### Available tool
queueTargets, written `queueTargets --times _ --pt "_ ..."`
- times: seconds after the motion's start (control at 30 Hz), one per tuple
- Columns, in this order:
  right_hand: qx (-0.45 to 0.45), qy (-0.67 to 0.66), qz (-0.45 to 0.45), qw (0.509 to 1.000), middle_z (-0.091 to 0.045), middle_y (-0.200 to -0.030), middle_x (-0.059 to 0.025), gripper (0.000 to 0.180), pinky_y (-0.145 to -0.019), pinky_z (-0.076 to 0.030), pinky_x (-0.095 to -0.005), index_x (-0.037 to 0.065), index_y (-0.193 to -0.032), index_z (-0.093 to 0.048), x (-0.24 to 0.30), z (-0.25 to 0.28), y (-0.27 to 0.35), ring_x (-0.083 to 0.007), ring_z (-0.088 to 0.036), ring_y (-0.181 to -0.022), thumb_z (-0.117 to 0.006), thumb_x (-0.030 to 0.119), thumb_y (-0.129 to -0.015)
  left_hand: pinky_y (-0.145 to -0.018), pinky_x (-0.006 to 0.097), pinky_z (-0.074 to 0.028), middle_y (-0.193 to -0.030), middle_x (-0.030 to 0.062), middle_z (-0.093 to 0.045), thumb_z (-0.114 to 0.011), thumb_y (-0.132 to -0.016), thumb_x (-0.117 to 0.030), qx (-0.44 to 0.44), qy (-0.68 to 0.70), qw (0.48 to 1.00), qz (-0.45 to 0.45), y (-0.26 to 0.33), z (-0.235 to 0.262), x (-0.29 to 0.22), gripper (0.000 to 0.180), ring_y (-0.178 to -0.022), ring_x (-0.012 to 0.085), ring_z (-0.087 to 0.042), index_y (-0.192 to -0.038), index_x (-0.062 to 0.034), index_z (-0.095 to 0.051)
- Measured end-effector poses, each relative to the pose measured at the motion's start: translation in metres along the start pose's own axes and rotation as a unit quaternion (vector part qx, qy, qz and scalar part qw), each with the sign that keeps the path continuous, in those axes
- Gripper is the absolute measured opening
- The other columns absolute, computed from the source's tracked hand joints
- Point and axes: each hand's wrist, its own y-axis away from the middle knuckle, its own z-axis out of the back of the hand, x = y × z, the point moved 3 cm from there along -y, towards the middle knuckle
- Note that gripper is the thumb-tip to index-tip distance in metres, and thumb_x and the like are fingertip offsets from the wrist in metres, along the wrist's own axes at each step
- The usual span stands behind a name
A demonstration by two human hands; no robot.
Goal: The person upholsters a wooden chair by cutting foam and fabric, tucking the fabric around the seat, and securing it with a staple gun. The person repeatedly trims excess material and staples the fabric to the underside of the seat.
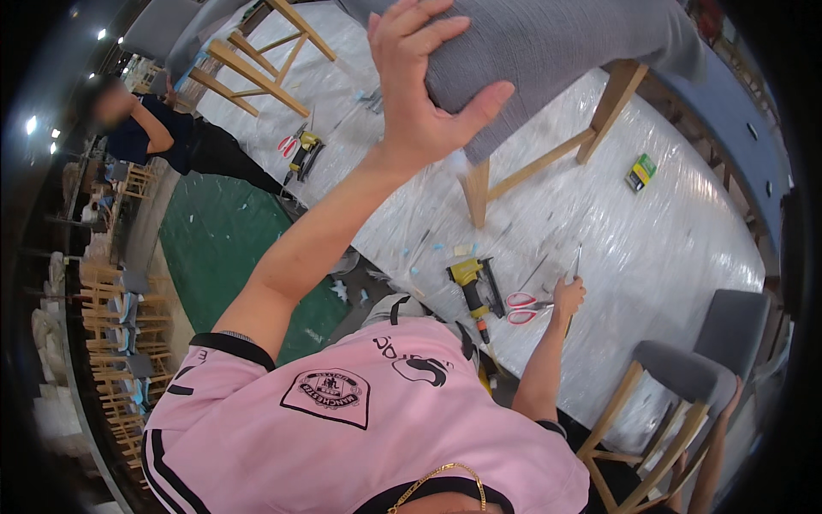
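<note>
My left hand (419,94) grips the edge of a grey upholstered chair (531,60), its thumb apart from the fingers. The chair's wooden legs rest on the plastic-covered table (685,248). Lower right, my right hand (568,297) is closed round a slim tool with a thin metal shaft (580,253), like a screwdriver or awl; most of its handle is hidden. Beside that hand lie scissors (520,316) with red and white handles. Just left of them is a yellow-green pneumatic staple gun (469,276).
A green and yellow box (640,172) lies on the table's right side. Another staple gun (304,156) and scissors (288,144) are farther left. A person (163,133) stands at far left. At lower right, another person's hand (732,398) touches a grey chair (676,368).
</note>
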Motion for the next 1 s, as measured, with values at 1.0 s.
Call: queueTargets --times 1.0 --pt "0.067 -0.421 0.53 0.733 -0.055 -0.07 -0.0103 0.02 -0.055 -0.04 -0.0336 0.0 -0.094 -0.073 0.217 0.193 0.067 -0.022 -0.052 -0.059 -0.074 0.02 -0.094 -0.119 0.056 -0.024 -0.147 0.013 -0.046 -0.086 -0.081 -0.034 -0.002 0.067 0.995 -0.068 0.007 -0.015 0.022 0.073 -0.14 0.035 -0.036 -0.138 -0.0086 -0.048"
